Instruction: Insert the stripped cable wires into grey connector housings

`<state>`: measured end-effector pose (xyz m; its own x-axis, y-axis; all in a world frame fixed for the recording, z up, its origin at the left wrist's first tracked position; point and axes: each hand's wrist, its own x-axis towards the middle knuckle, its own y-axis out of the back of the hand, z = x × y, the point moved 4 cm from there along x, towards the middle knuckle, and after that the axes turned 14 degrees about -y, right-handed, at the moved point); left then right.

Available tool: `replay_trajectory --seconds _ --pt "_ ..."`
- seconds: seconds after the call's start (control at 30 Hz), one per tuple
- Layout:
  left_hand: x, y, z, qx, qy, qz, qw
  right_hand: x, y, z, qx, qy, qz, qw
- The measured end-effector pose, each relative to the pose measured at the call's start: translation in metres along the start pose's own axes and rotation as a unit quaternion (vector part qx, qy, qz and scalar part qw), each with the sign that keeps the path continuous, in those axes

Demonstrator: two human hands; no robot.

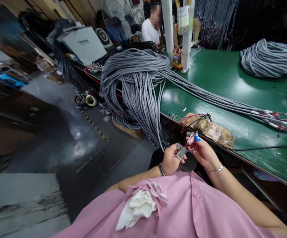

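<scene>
My left hand [170, 161] is closed on the grey cable end [181, 152], from which several thin coloured wires fan out. A bracelet circles that wrist. Close beside it, my right hand [205, 156] pinches a small pale pink-and-white piece [190, 138] near the wire tips; its exact kind is too small to make out. A blue cover [197, 137] sits on a fingertip of my right hand. Both hands are in front of my body, just off the bench's near edge. A worn wooden block [209, 130] with red and black wires lies on the bench beyond them.
Grey cables [138, 66] lie heaped over the corner of the green bench [222, 89], their stripped ends [277, 119] stretching right. Another coil [269, 59] rests at the far right. White posts [168, 29] rise behind. A person [149, 33] in white sits beyond.
</scene>
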<state>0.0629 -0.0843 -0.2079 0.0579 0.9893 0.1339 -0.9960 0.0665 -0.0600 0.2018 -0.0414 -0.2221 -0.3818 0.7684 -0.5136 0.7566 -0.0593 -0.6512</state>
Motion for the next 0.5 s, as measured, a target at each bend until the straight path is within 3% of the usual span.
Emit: replay_trajectory --seconds 0.3,0.5 --pt "0.0006 0.0005 0.0065 0.000 0.005 0.006 1.000 -0.0005 -0.0009 0.0017 0.000 -0.007 -0.008 1.000" --pt "-0.0020 0.0028 0.0063 -0.001 0.006 0.007 1.000 -0.0001 0.0004 0.0054 0.007 -0.047 -0.071 0.996"
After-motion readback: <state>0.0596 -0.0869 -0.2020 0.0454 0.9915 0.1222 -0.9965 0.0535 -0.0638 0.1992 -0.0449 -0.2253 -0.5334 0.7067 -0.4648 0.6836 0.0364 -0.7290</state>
